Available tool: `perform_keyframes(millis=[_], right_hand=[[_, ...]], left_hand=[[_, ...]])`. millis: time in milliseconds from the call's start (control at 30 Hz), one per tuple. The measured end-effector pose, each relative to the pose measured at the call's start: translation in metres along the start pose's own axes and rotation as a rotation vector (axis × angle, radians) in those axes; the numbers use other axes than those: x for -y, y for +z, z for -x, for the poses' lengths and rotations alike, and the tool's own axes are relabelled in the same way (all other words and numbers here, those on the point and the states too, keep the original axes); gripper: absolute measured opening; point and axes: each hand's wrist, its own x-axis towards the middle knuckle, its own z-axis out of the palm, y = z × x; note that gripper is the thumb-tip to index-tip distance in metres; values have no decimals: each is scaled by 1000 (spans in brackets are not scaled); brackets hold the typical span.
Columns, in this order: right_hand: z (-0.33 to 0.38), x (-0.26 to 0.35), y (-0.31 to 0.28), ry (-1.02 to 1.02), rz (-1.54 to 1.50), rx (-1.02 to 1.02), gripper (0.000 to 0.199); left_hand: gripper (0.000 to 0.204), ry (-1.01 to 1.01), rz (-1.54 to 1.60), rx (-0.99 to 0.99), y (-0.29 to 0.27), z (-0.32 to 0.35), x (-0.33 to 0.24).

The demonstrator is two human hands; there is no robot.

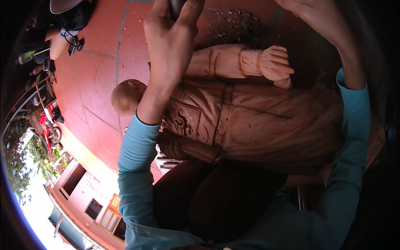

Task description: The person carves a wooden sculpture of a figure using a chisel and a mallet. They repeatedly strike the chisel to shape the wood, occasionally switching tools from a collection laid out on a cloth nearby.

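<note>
Sleeves first: both my teal sleeves (pixel 137 166) are coming up from the bottom edge, w/ my dark lap between them, right under the camera. Lying across that lap is the wooden statue (pixel 258 121), a pale carved figure in a robe.

Its long axis is running left-right across me: round head (pixel 126 96) twd my left, robe spreading off to my right. A carved arm w/ carved hand (pixel 275 63) is sticking out along the far side.

My left hand (pixel 171 46) is reaching over the statue's chest, just right of the head, fingers (pixel 189 12) closing round a dark tool handle (pixel 177 6) at the top edge. Only the butt of it is showing, so can't tell what kind of tool or where its tip is sitting.

My right hand (pixel 314 18) is hanging beyond the carved hand, up at the top edge. It's partly cut off by the frame; can't tell if those fingers are open or gripping anything.

So the left hand is the nearer one to head and chest; the right is nearer the carved arm and robe. The statue is lying toward me from both hands, below the wrists.

Room: red tiled floor (pixel 100 79) is opening out on my left past the head, w/ wood chips (pixel 239 21) scattered on the far side. My right side is dark and tight. Some metal tools (pixel 166 161) are poking out just under the statue's near shoulder. Another person (pixel 62 25) is crouching well apart at upper left.
</note>
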Motion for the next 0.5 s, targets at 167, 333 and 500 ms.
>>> perform_keyframes(millis=[167, 333, 500], right_hand=[[-2, -38, 16, -105, 36, 74, 49], [-1, -30, 29, -277, 65, -178, 49], [-8, -5, 16, 103, -143, -112, 51]], left_hand=[[27, -100, -5, 12, 0, -4, -4], [13, -278, 73, 20, -7, -16, -8], [7, -158, 245, 67, -17, -19, 12]])
